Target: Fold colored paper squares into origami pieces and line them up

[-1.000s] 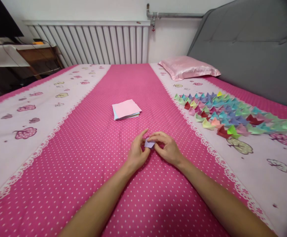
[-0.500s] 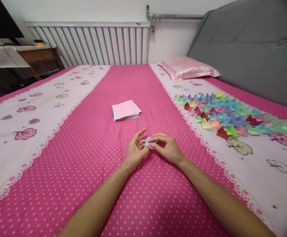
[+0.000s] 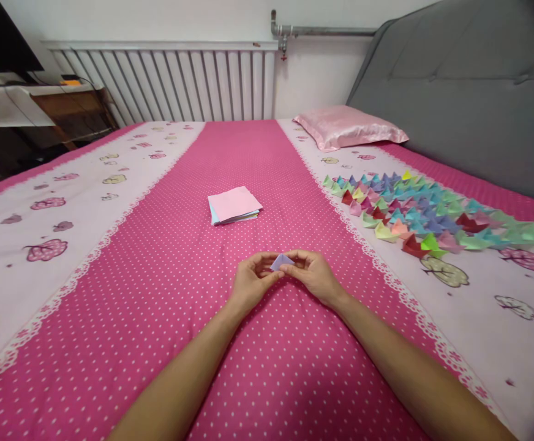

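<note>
A small folded lilac paper piece (image 3: 280,261) is pinched between both hands over the pink dotted bedspread (image 3: 170,288). My left hand (image 3: 250,283) grips its left side with curled fingers. My right hand (image 3: 312,277) grips its right side, thumb and fingers pressed together. A stack of square paper sheets (image 3: 233,205), pink on top, lies a little beyond the hands. To the right, several folded paper pieces in many colours (image 3: 414,211) lie in rows on the pale strip of the bedspread.
A pink satin pillow (image 3: 349,127) lies at the far right by the grey padded headboard (image 3: 469,92). A white radiator (image 3: 170,79) runs along the far wall. A shelf with dark furniture (image 3: 23,116) stands at the far left.
The left index finger, raised before, has curled down onto the paper. Both hands have closed in symmetrically, and the lilac piece now shows a peaked top between the fingertips.
</note>
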The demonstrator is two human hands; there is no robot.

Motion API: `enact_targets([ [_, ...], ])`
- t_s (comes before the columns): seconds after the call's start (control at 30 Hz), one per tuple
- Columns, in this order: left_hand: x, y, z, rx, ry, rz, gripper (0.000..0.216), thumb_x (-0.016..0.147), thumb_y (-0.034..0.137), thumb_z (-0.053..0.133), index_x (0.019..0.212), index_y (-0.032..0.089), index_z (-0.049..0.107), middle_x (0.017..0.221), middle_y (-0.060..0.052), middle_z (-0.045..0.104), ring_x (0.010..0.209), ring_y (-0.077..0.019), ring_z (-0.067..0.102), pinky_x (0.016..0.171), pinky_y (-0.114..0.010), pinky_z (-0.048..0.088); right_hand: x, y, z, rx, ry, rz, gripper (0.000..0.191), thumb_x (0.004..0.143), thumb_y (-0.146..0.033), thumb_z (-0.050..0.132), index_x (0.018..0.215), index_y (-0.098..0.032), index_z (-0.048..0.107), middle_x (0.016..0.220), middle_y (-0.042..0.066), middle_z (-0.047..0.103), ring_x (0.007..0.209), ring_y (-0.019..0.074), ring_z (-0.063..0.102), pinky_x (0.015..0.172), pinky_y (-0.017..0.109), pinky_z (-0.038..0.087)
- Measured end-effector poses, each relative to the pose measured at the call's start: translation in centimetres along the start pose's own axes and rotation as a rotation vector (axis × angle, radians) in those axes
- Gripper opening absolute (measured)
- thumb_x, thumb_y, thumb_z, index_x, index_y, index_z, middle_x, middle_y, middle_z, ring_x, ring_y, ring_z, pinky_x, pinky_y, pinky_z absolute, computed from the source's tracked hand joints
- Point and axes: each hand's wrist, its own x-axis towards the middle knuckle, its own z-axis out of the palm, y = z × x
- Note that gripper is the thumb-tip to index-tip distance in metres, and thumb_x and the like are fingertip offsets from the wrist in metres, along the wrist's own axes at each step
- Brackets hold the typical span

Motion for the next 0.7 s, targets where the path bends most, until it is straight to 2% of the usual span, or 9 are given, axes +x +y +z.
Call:
enact_targets([
  [0.17, -0.05, 0.04, 0.01, 0.143, 0.033, 0.037, 0.033, 0.061, 0.032, 0.074, 0.086, 0.014, 0.064, 0.076, -0.005, 0.068, 0.068, -0.0150, 0.062, 0.064, -0.027, 0.049, -0.13, -0.24, 0.11, 0.044, -0.003, 0.068, 0.027, 0.064, -0.036, 0.074, 0.083, -0.017, 0.066, 0.081, 0.004, 0.070, 0.075, 0.0168, 0.065, 0.076, 0.032, 0.051],
  [0.3, -0.06, -0.01, 0.04, 0.193, 0.022, 0.046, 0.034, 0.063, 0.034, 0.072, 0.089, 0.014, 0.061, 0.067, -0.002, 0.065, 0.055, -0.0099, 0.056, 0.053, -0.021, 0.044, -0.14, -0.55, 0.15, -0.048, 0.019, 0.015, 0.024, 0.067, -0.038, 0.071, 0.078, -0.016, 0.068, 0.079, 0.004, 0.069, 0.073, 0.0158, 0.063, 0.075, 0.030, 0.049],
  [0.5, 0.09, -0.29, -0.11, 0.222, -0.016, 0.048, 0.035, 0.063, 0.034, 0.072, 0.089, 0.014, 0.059, 0.066, -0.001, 0.063, 0.053, -0.0092, 0.054, 0.051, -0.021, 0.041, 0.05, -0.50, -0.07, -0.077, 0.061, -0.016, 0.024, 0.069, -0.038, 0.068, 0.076, -0.015, 0.069, 0.074, 0.004, 0.069, 0.067, 0.0149, 0.062, 0.068, 0.029, 0.048],
  [0.7, 0.03, -0.36, -0.42, 0.233, -0.090, -0.059, 0.031, 0.063, 0.043, 0.070, 0.068, 0.013, 0.064, 0.059, -0.001, 0.062, 0.051, -0.0092, 0.050, 0.050, -0.022, 0.037, 0.08, -0.51, -0.25, -0.074, 0.108, -0.019, 0.021, 0.069, -0.037, 0.069, 0.075, -0.017, 0.071, 0.074, 0.003, 0.071, 0.067, 0.0156, 0.063, 0.068, 0.030, 0.049],
])
